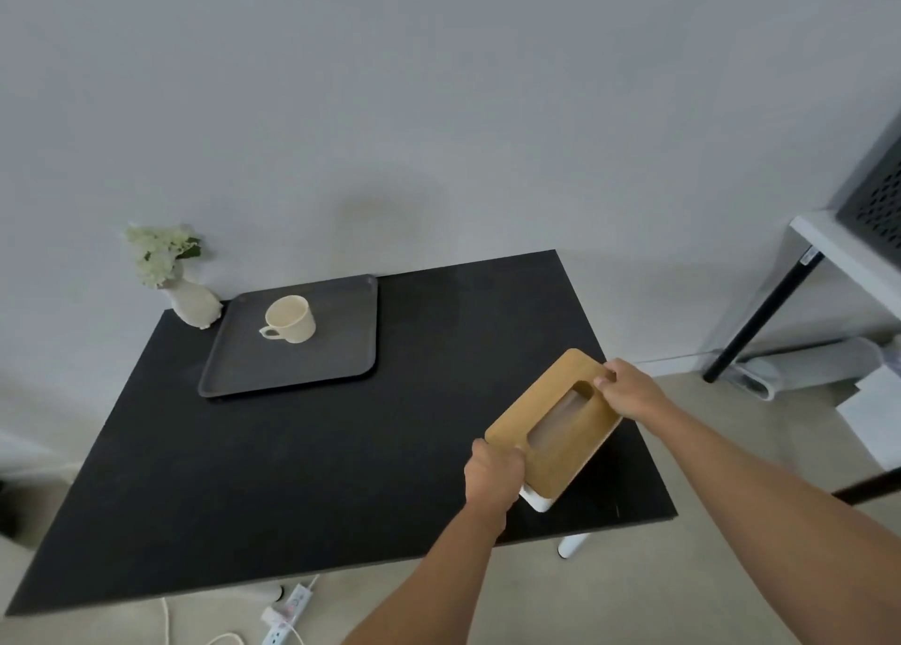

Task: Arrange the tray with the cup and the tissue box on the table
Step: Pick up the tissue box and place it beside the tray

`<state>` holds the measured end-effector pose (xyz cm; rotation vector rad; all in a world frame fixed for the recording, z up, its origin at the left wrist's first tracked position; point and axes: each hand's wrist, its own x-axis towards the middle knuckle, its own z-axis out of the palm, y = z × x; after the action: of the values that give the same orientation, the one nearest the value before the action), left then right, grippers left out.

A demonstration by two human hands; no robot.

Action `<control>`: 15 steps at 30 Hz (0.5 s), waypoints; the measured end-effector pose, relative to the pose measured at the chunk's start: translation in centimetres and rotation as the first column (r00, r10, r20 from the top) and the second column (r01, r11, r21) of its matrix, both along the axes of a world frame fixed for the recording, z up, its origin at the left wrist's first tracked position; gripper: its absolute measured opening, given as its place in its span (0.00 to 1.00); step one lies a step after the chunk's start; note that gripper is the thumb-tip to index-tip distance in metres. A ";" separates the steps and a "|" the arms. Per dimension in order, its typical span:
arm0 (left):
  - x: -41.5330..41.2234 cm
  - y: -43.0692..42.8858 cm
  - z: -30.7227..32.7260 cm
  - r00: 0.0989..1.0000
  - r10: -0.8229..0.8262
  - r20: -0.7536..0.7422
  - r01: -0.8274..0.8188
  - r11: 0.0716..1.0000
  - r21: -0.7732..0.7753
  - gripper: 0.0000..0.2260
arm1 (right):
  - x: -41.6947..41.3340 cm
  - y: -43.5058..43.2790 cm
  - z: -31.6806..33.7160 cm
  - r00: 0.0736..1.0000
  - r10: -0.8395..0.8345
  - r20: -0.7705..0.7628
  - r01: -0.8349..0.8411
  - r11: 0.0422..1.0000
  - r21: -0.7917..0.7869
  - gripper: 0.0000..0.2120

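Note:
A tissue box (pixel 546 400) with a wooden slotted lid and a white body is over the right side of the black table (pixel 302 459), turned diagonally. My left hand (pixel 492 474) grips its near end and my right hand (pixel 629 388) grips its far end. Whether the box rests on the table or hangs just above it, I cannot tell. At the back left lies a dark grey tray (pixel 253 371) with a cream cup (pixel 290 320) standing upright on it, handle toward me.
A white vase (pixel 192 303) of pale flowers stands at the table's back left corner, touching the tray. A white shelf with a black leg (pixel 760 317) stands to the right. A power strip and cables (pixel 287 615) lie on the floor in front.

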<state>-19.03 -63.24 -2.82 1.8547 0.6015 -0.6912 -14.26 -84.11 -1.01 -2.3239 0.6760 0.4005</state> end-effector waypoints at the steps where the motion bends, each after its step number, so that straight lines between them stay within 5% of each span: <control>1: 0.4 0.2 0.0 1.000 0.012 0.005 -0.012 1.000 0.011 0.24 | 0.3 0.3 -0.1 1.000 -0.003 0.003 0.003 1.000 0.003 0.19; 15: 12.5 8.4 -1.6 0.979 0.095 0.179 -0.087 0.995 -0.054 0.18 | 8.7 7.8 -0.5 0.996 -0.082 0.018 0.080 0.992 0.102 0.19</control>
<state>-6.49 -54.87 -4.47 1.8122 0.5432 -0.4658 -5.54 -76.34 -1.48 -2.1945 0.7205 0.3625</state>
